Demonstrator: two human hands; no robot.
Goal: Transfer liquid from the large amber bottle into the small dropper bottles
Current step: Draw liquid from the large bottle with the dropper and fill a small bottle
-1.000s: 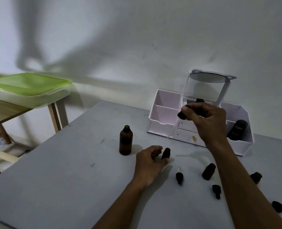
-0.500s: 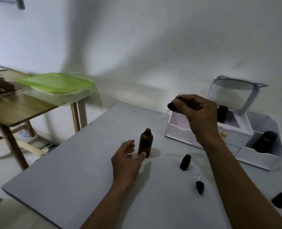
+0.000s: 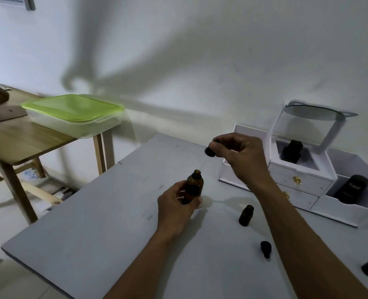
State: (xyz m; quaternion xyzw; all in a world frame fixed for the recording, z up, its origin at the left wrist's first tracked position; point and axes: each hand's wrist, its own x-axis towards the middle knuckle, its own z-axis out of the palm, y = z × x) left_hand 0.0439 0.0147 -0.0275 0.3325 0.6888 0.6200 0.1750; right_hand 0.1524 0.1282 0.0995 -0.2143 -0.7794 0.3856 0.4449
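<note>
left hand (image 3: 176, 209): fingers and thumb curl round the lower body of the large amber bottle (image 3: 194, 186), steadying it.
large amber bottle: stands upright on the grey table (image 3: 92, 234), uncapped, mouth open to the air.
right hand (image 3: 241, 156): fingertips pinch the black bulb of a dropper (image 3: 210, 151), held above and just to the right of the bottle's mouth.
dropper tube: faint and blurred; it seems to slant down toward the neck, but whether the tip is inside i cannot tell.
small dropper bottle (image 3: 246, 215): upright, uncapped, near the right forearm, apart from both hands.
loose dropper cap (image 3: 265, 248): lies on the table nearer the person.
step, as judged: aiming the tube into the neck to draw liquid.
risk, miss: the slanted tube may catch the narrow rim and chip or skid.
risk, tip-over: a sideways push could topple the bottle if the left grip loosens.
risk, elbow: the right forearm passes close over the small bottle and may knock it.
risk, drips: squeezing the bulb too early would spill on the table.
</note>
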